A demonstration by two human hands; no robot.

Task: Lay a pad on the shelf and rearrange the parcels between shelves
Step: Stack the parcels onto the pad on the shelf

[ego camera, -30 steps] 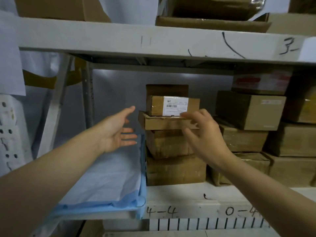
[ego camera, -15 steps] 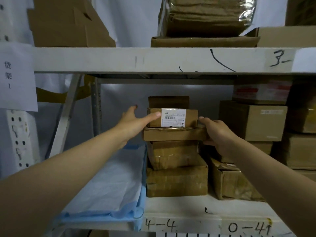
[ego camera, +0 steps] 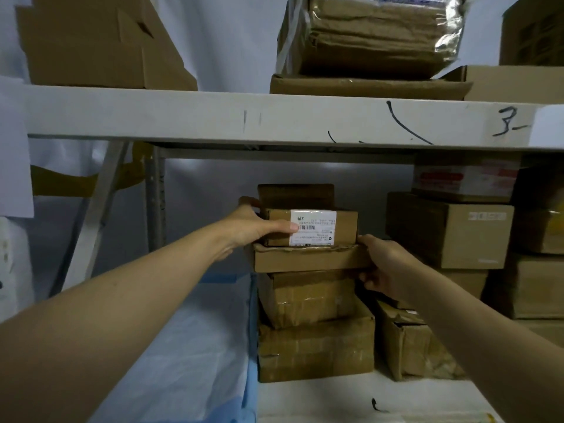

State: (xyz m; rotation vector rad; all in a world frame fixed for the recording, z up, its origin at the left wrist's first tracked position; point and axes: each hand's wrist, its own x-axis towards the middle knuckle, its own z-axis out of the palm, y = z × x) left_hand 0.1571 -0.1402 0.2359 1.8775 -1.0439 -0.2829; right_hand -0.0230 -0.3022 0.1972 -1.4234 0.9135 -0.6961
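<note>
While stacked on the shelf (ego camera: 305, 401), parcels (ego camera: 311, 241) clasped by both hands' fingers (ego camera: 274, 228).

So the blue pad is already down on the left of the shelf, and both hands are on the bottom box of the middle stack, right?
Not quite. The head view shows the blue pad laid on the left, but the left hand is on the labelled top box and the right hand on the flat box beneath it, not the bottom box.
</note>
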